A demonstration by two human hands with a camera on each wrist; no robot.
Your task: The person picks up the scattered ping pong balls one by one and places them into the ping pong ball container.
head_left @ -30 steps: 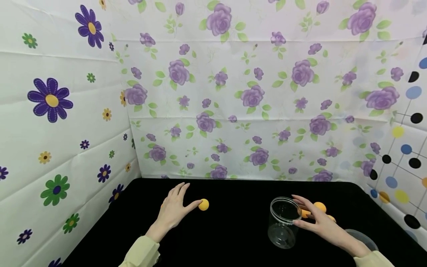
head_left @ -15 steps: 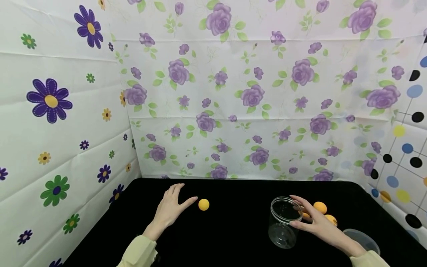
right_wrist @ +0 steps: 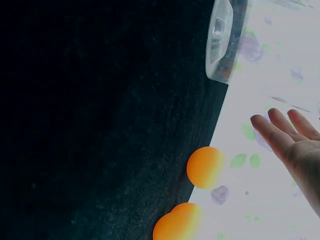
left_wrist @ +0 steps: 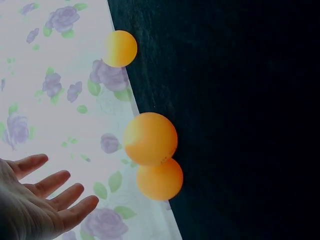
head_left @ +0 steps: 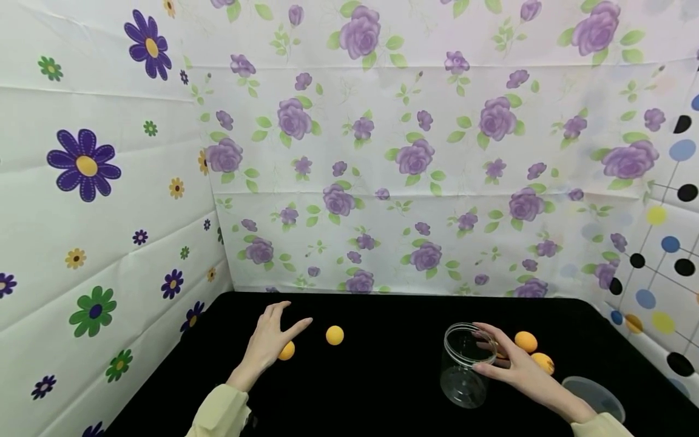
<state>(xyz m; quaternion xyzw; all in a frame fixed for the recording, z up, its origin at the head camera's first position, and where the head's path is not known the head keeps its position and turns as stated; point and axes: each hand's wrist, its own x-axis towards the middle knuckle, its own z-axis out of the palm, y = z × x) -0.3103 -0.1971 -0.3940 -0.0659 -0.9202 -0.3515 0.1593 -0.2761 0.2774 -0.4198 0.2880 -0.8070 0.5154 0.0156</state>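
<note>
My left hand (head_left: 264, 340) hovers with thumb and fingers spread, holding nothing. Beside its palm is a partly covered orange ball (head_left: 287, 351), and a second orange ball (head_left: 335, 335) lies just right of the thumb tip. The left wrist view has three balls, including a far one (left_wrist: 121, 48), off the fingers (left_wrist: 65, 197). At the right, a clear, open-topped jar (head_left: 464, 388) stands upright. My right hand (head_left: 516, 358) is at its rim, thumb and fingers apart on either side; contact is unclear. The right wrist view shows extended fingers (right_wrist: 275, 132) near the jar (right_wrist: 220, 40).
Behind the right hand lie more orange balls, one at the back (head_left: 525, 342) and one nearer (head_left: 543, 363); another is mostly hidden by the fingers. A clear round lid (head_left: 592, 396) lies by the right forearm. Patterned cloth walls (head_left: 382, 152) enclose the black tabletop (head_left: 382, 376).
My left hand has drawn back to the left, away from the ball by its thumb, uncovering another ball. My right hand has shifted slightly left towards the jar, which stays in place.
</note>
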